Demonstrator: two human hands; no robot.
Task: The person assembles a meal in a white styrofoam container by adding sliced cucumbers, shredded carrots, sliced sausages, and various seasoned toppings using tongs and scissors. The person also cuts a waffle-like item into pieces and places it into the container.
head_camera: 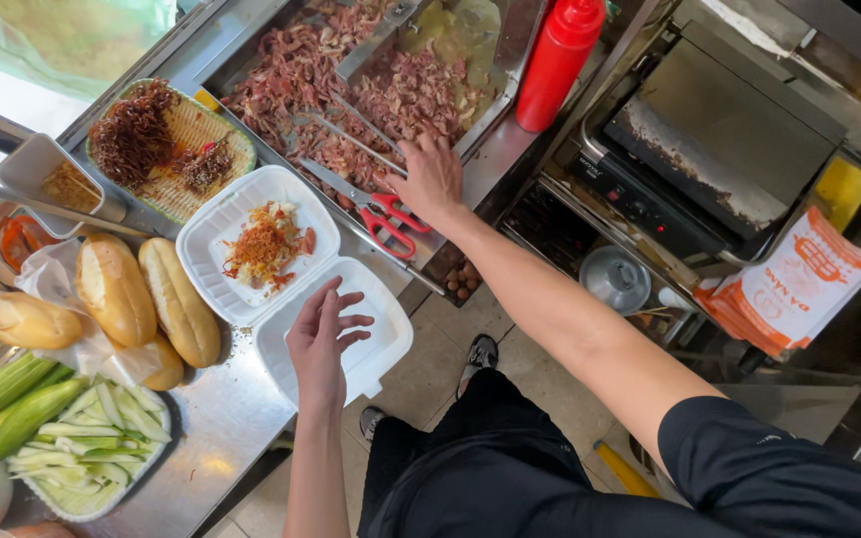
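- Steel desk (pixel 221 418) of a food stall, seen from above; tiled floor below, dark shoes and dark trousers visible.
- On the desk: four crusty bread rolls (pixel 179 302) on clear wrap, whole cucumbers (pixel 7 391) beside a white tray of cucumber strips (pixel 92 438), a woven basket of dried dark shreds (pixel 166 139).
- Farther back: a big steel pan of chopped reddish meat (pixel 351 70), a red squeeze bottle (pixel 560 60) at its right edge, metal tongs (pixel 361 134) lying across the meat.
- To the right: a dark contact grill (pixel 719 139) with lid shut, orange-and-white paper bags (pixel 794 284) just beside it.
- White foam clamshell box (pixel 281 289) lying open near the desk's front edge; far half holding a small heap of orange-red shredded topping (pixel 266 244), near half bare.
- Left hand (pixel 323 339) hovering over the near half of the box, fingers loosely spread, grasping nothing.
- Right hand (pixel 432 179) stretched to the meat pan's edge, palm down beside the red-handled scissors (pixel 381 214); fingers flat on the tongs' ends, whether gripping cannot be told.
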